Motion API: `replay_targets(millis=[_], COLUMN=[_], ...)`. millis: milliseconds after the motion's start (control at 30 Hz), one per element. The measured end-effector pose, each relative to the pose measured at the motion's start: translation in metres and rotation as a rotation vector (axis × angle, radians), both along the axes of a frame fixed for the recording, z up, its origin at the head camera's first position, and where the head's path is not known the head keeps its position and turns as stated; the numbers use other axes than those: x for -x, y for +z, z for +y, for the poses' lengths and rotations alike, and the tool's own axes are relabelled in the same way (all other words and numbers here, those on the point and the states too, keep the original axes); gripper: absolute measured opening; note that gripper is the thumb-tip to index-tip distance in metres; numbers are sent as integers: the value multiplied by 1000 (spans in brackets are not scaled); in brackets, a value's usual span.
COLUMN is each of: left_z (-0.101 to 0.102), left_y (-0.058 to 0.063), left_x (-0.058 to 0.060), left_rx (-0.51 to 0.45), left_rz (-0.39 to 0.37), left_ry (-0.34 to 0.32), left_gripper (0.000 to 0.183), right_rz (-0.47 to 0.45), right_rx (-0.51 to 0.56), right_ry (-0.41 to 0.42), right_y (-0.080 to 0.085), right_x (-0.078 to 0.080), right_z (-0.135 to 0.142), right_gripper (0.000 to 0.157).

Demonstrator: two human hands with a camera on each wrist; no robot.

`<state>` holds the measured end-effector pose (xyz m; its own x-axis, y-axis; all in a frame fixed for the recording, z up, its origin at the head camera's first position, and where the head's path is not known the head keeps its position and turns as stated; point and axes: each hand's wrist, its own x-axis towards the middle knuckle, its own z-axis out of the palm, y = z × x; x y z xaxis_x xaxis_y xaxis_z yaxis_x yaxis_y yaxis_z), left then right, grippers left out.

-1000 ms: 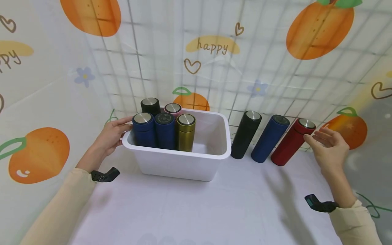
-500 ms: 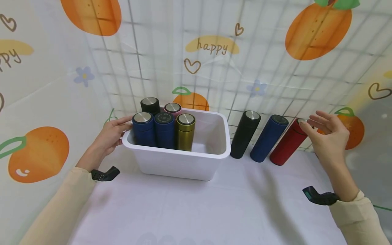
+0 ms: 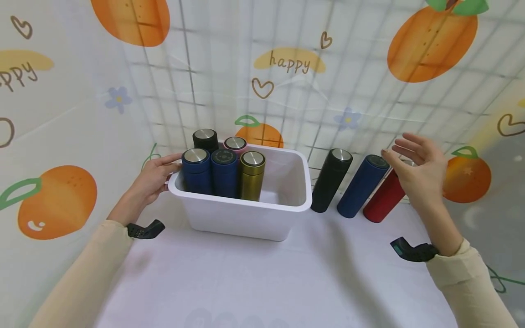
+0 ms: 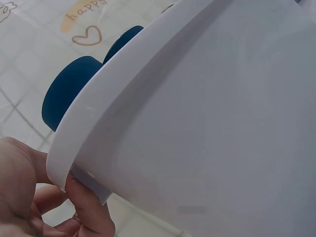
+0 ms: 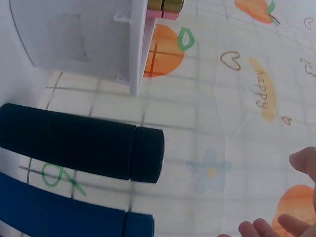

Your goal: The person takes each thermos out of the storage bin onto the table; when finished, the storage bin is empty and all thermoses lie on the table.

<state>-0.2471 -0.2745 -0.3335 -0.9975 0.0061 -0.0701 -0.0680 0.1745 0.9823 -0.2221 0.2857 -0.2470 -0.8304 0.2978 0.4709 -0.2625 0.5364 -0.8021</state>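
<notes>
Left hand (image 3: 152,180): it pinches the left end of the white tub (image 3: 239,218), thumb and fingers round the rim. A gentle, firm pinch here should stop the tub from sliding or tipping.
Right hand (image 3: 424,171): its fingers are spread, with the thumb apart, and it holds nothing. In the head view it hides part of the red bottle (image 3: 381,202).
Tabletop (image 3: 246,282): three bottles stand to the right of the tub. The loose black bottle (image 3: 330,182) is nearest to it, the loose blue bottle (image 3: 362,189) is in the middle, and the red bottle is farthest.
Inside the tub: the silver-topped blue bottle (image 3: 197,177), dark-topped blue bottle (image 3: 224,178), gold bottle (image 3: 251,182), back black bottle (image 3: 206,142) and pink bottle (image 3: 236,144) are bunched on the left.
Good grip: thumb on one side and fingers on the other, likely best below the cap, since round sides may slip.
Tall bottles: a bump could knock one into the next, so come down slowly.
Tub rim: any bottle going over it needs a high, straight lift.
</notes>
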Motion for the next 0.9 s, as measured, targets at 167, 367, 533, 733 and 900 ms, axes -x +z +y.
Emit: replay_targets(millis=[167,367,533,733,900], left_z=[1,1,1,1,1], left_y=[0,2,2,2,2], left_x=[0,-1,-1,-2,-2], left_rx=[1,3,1,-10,-9], left_rz=[3,3,0,-4,4], left_ry=[-2,-3,-3,0,-3], left_gripper=[50,50,50,51,50], right_rz=[37,61,87,102,89], right_rx=[-16,-26,-35,-19,-8], right_ry=[50,82,112,157,167], right_y=[3,6,9,14,16], right_x=[0,2,3,6,11], right_z=[-11,-22,-30,-40,-47], right_gripper=[56,57,55,54,55])
